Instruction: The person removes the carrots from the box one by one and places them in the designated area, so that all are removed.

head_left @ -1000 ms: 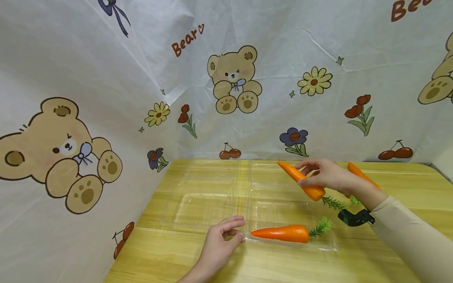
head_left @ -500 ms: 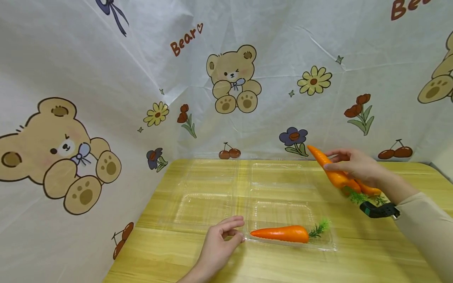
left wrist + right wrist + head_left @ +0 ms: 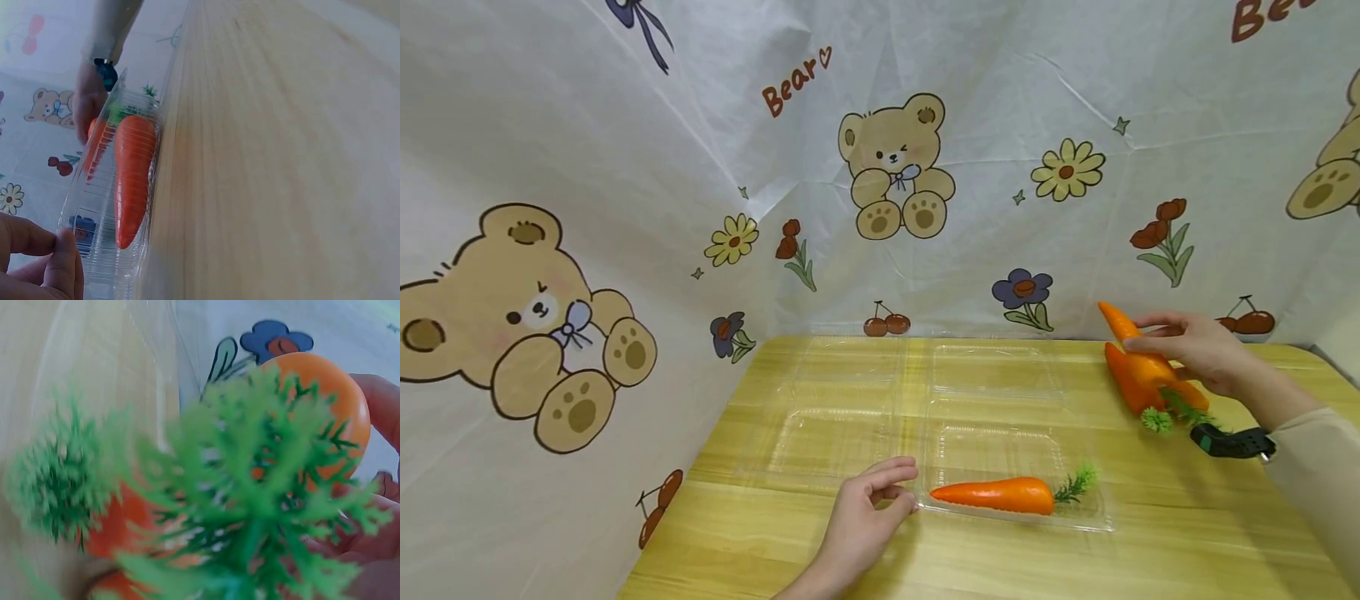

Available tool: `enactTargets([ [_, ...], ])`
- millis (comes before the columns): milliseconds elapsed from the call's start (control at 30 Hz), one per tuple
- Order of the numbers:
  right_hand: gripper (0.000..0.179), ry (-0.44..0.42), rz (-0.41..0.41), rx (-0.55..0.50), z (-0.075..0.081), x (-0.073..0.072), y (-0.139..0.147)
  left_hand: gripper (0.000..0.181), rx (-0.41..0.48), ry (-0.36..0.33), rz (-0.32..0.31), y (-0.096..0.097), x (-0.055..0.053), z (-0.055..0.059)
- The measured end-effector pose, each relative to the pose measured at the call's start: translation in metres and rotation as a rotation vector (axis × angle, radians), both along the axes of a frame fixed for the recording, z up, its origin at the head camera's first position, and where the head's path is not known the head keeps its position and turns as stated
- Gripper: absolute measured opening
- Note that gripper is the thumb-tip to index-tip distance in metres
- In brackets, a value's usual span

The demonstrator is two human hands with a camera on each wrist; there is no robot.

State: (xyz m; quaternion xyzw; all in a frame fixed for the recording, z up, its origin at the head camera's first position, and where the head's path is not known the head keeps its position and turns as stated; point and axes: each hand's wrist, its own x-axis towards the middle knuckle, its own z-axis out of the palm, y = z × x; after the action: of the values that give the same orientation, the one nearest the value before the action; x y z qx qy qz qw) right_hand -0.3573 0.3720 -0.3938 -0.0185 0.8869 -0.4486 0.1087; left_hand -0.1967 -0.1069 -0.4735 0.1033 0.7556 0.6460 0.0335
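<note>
My right hand [image 3: 1198,354] grips an orange carrot [image 3: 1116,321], tilted with its tip up and away, over other carrots [image 3: 1122,379] at the table's right side. Its feathery green top [image 3: 250,456] fills much of the right wrist view and partly hides the carrot body. My left hand [image 3: 868,517] pinches the near rim of a clear plastic container [image 3: 1015,521] between thumb and finger, as the left wrist view shows. Along the front of that container lies one carrot [image 3: 1000,496], tip to the left, green leaves [image 3: 1077,483] to the right.
Clear plastic sections [image 3: 835,442] continue to the left and toward the back of the wooden table [image 3: 760,533]. A white sheet [image 3: 970,275] printed with bears and flowers hangs behind and at the left. A dark strap [image 3: 1232,440] circles my right wrist.
My right hand has carried its carrot from above the container rightward to the other carrots. My left hand and the carrot in the container have stayed in place.
</note>
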Motion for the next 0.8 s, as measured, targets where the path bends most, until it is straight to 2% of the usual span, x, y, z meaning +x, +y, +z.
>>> enactTargets([
  [167, 0.078, -0.025, -0.007, -0.014, -0.005, -0.002, 0.013, 0.032, 0.000, -0.014, -0.001, -0.002, 0.002, -0.002],
  [567, 0.076, -0.042, -0.062, 0.012, -0.002, -0.009, 0.047, 0.032, 0.012, 0.002, -0.005, 0.001, 0.001, -0.002],
  [800, 0.082, -0.058, -0.060, 0.048, -0.012, -0.006, 0.069, 0.032, 0.010, -0.001, 0.000, 0.001, 0.001, -0.001],
])
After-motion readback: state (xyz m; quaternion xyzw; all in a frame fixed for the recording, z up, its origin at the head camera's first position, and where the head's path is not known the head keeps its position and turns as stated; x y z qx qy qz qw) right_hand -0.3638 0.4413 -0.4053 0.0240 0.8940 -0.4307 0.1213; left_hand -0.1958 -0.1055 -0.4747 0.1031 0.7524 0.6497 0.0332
